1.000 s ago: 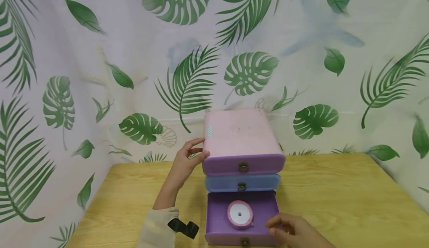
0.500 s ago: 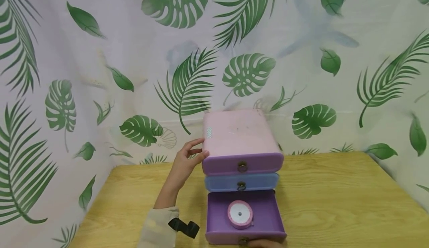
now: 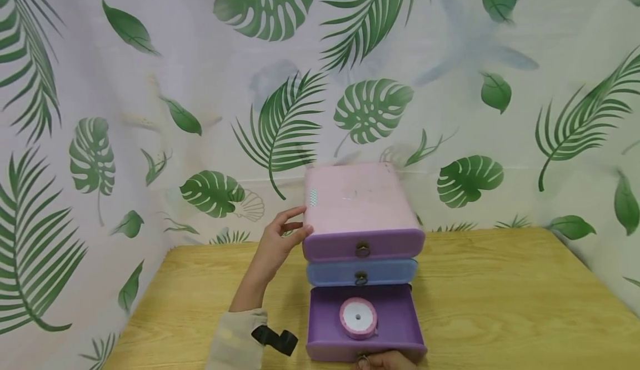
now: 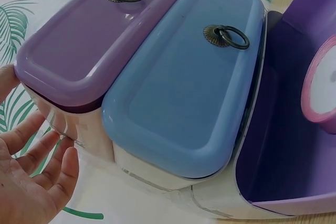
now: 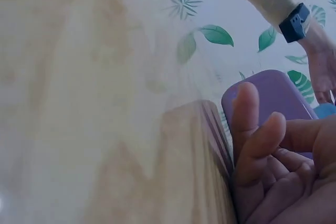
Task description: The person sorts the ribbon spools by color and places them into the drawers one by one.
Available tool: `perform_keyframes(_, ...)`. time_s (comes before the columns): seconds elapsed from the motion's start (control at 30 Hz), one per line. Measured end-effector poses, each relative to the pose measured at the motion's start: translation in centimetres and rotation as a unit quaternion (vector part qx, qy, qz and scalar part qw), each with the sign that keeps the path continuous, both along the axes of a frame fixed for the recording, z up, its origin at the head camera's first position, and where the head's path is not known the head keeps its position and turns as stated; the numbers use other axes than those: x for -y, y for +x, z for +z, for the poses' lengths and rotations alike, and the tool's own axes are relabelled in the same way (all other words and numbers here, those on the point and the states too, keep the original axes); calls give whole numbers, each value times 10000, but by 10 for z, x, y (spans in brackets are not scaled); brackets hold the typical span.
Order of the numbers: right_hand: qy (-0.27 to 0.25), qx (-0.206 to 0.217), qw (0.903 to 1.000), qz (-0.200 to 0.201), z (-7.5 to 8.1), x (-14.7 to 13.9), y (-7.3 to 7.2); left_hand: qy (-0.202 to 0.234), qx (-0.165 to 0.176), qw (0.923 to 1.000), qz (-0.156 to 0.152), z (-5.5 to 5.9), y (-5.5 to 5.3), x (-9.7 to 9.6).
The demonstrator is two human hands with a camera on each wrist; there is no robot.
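A small drawer cabinet has a pale pink top, with a purple top drawer and a blue middle drawer closed. Its purple bottom drawer is pulled out, and a pink-edged roll with a white face lies inside. My left hand rests its fingertips and thumb against the cabinet's left side, fingers spread. At the bottom drawer's front, my right hand pinches the metal ring pull; its lower part falls outside the head view. In the right wrist view, the other fingers are bent beside the drawer front.
The cabinet stands on a wood-grain table, near a leaf-printed backdrop. Ring pulls stick out from the closed drawers too. A black band with a small camera sits on the left wrist.
My right hand has left the right rim of the bottom drawer and moved left and down to the ring pull on its front. The left hand has stayed in place.
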State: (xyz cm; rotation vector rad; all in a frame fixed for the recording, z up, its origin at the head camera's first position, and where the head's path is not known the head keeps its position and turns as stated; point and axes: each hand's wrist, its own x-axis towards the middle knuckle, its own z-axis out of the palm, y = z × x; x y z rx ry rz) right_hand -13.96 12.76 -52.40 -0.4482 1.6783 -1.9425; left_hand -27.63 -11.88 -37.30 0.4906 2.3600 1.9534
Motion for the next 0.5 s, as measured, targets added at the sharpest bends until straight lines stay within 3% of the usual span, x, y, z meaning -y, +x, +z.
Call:
perform_keyframes(0.17, -203, 211, 9995, 94, 8, -4, -9, 19, 46, 10000, 82, 0, 2, 0)
perform_keyframes(0.23, -30, 549, 9984, -131, 14, -4, -14, 54, 52, 10000, 49, -1, 2, 0)
perform_keyframes(0.33, 335, 632, 9965, -435, 20, -4, -23, 70, 19, 10000, 3, -1, 2, 0)
perform_keyframes(0.5, 853, 317, 9927, -797, 24, -1, -40, 51, 24, 10000, 30, -1, 2, -2)
